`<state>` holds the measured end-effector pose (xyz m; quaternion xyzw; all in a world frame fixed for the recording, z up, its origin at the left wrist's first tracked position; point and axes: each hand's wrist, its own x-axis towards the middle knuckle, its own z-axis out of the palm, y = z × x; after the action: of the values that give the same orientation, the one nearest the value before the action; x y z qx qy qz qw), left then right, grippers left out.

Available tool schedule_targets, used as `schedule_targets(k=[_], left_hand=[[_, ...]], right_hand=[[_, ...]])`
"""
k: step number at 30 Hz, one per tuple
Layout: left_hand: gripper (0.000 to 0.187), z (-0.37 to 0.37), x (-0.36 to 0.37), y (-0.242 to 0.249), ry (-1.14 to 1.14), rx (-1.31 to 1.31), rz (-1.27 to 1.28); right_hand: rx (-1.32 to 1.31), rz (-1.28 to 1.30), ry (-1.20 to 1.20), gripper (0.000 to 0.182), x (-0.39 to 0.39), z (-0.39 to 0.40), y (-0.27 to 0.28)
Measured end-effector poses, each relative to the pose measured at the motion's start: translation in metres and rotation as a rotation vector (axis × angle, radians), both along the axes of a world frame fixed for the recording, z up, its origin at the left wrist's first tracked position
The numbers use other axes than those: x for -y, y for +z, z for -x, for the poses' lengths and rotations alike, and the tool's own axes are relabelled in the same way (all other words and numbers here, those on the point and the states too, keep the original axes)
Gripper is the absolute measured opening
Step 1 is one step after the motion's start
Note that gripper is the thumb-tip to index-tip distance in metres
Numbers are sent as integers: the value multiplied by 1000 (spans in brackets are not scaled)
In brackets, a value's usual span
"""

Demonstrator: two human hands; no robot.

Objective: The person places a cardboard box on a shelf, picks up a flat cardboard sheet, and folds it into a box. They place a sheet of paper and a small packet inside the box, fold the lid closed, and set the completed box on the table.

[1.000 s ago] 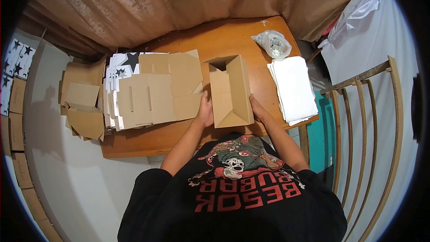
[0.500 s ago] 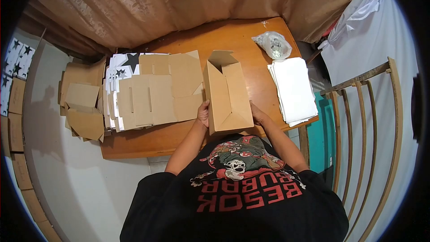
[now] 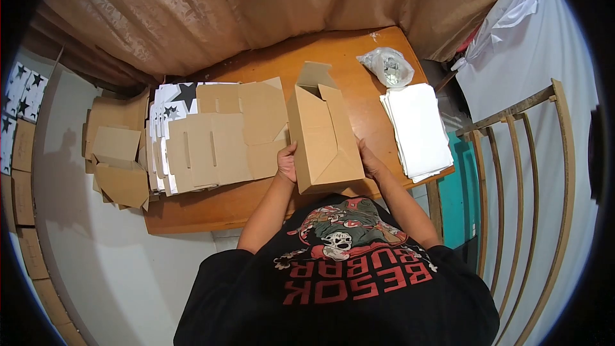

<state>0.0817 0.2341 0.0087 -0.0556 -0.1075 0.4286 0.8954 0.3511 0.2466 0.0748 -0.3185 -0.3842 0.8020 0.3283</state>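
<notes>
A brown cardboard box (image 3: 325,141) is held between my two hands near the front edge of the wooden table. Its far end has a flap standing up, and folded panels meet in creases on the face toward me. My left hand (image 3: 287,162) is closed on the box's left side. On its right side, my right hand (image 3: 369,159) grips the box, with some fingers hidden behind it. Just left of the box lies a stack of flat, die-cut cardboard sheets (image 3: 221,144), some showing a white side with black stars.
White paper sheets (image 3: 418,131) are stacked at the table's right, with a clear plastic bag (image 3: 388,67) behind them. Partly folded cardboard (image 3: 118,160) sits at the far left. A wooden rack (image 3: 512,173) stands right; boxes (image 3: 24,198) line the left wall.
The box has tilted slightly in my hands, its far end shifting up and left. Both hands keep their hold on its sides.
</notes>
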Motion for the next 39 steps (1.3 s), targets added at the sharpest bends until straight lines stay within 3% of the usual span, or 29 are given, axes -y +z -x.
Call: schedule_targets(k=[4, 6, 8, 10, 12, 13, 15, 16, 19, 25, 32, 35, 37, 38, 39], left_hand=[[60, 5, 6, -13, 27, -116, 45], [56, 5, 9, -19, 38, -322, 81], [56, 7, 13, -25, 17, -436, 111], [56, 7, 19, -32, -1, -545, 142], [55, 4, 25, -30, -43, -886, 239], [55, 1, 25, -29, -38, -883, 246], [56, -9, 24, -27, 25, -1340, 218], [56, -10, 25, -26, 27, -1337, 229], [66, -13, 29, -21, 345, -1895, 37], [60, -14, 18, -61, 290, -2347, -347], [45, 2, 5, -74, 349, -2104, -356], [50, -2, 0, -54, 234, -2314, -359], [61, -3, -10, -51, 429, -2407, -306], [61, -3, -16, -43, 422, -2407, -306], [66, -4, -24, -28, 517, -2409, -367]], right_hand=[[-72, -18, -121, 93, -30, -10, -21], [-42, -40, -109, 85, -41, -11, -14], [160, -15, -86, 76, -47, -10, -5], [214, 2, -66, 77, -48, -5, -8], [269, 22, -41, 79, -44, 3, -9], [317, 13, -81, 82, -39, 8, -11], [367, 8, -110, 85, -29, 15, -17], [328, 12, -159, 87, -25, 17, -22], [255, 31, -254, 90, -15, 21, -39], [384, -24, -269, 83, -4, 26, -49], [369, 71, -201, 79, -15, 11, -43], [449, -44, -171, 81, -17, 8, -48], [763, -252, -189, 96, -13, 13, -41], [764, -246, -189, 96, -10, 13, -46], [899, -447, -206, 101, -7, 13, -58]])
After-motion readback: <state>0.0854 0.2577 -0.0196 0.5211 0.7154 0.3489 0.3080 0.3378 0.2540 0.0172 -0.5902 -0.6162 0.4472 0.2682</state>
